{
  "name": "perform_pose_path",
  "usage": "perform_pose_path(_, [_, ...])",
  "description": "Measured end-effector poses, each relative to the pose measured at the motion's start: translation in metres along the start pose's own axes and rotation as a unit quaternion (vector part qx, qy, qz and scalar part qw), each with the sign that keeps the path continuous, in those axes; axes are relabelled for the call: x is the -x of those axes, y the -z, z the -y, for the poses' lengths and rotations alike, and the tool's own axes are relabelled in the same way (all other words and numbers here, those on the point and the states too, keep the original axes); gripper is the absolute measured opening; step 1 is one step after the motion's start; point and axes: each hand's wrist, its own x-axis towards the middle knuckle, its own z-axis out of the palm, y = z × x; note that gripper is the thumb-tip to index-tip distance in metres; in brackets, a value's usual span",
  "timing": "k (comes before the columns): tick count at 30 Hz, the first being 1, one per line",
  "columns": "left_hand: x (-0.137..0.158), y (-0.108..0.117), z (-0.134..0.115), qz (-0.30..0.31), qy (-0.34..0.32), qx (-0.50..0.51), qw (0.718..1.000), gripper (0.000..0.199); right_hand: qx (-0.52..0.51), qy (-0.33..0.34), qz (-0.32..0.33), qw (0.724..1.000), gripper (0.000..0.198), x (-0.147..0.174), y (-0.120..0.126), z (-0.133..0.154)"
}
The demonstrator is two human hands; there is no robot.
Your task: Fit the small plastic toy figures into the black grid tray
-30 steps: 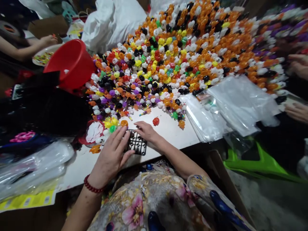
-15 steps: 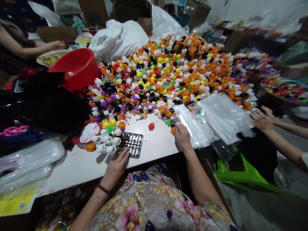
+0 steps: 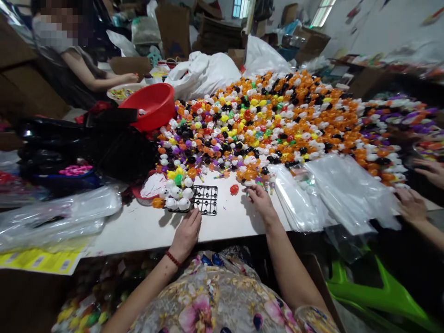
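Note:
A black plastic grid tray (image 3: 207,200) lies on the white table, its left part filled with white, yellow, green and orange toy heads (image 3: 176,192). My left hand (image 3: 185,231) is at the tray's near edge, fingers straight and together over the rim; its thumb is hidden. Right of the tray, my right hand (image 3: 262,202) pinches a small toy (image 3: 247,184) with a pale top; the fingers cover much of it. A lone red toy head (image 3: 234,189) sits between tray and right hand. Beyond, a large heap of small coloured toys (image 3: 263,120) spreads out.
Clear plastic bags (image 3: 338,189) lie on the right, more bags (image 3: 79,210) on the left. A red basin (image 3: 152,108) and black bag (image 3: 118,148) stand at the left. Another person's hands (image 3: 412,203) are at the right edge; a co-worker (image 3: 83,69) is behind the basin.
The camera view has shifted, so the scene sits further right and lower. My right hand has come back slightly from the heap's edge, with a small pale-topped toy at its fingertips.

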Motion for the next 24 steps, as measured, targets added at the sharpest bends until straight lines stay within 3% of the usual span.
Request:
perform_pose_path(3, [0.004,0.007,-0.004,-0.036,0.01,-0.005,0.999,0.034,-0.112,-0.057,0.095,0.987,0.036,0.017,-0.029,-0.001])
perform_pose_path(8, [0.0,0.013,-0.007,-0.063,0.029,-0.014,0.997,0.035,-0.16,-0.113,0.16,0.967,0.04,0.032,-0.069,0.0])
perform_pose_path(11, [-0.002,0.014,-0.008,-0.052,0.042,-0.003,0.998,0.036,-0.128,-0.108,0.172,0.971,0.039,0.035,-0.085,-0.001])
perform_pose_path(19, [0.0,0.015,-0.01,-0.062,0.077,0.004,0.995,0.028,0.036,-0.011,0.141,0.989,0.03,0.048,-0.1,-0.016])
perform_pose_path(24, [-0.002,0.018,-0.011,-0.053,0.088,0.012,0.995,0.027,0.011,-0.024,0.151,0.988,0.033,0.051,-0.118,-0.028])
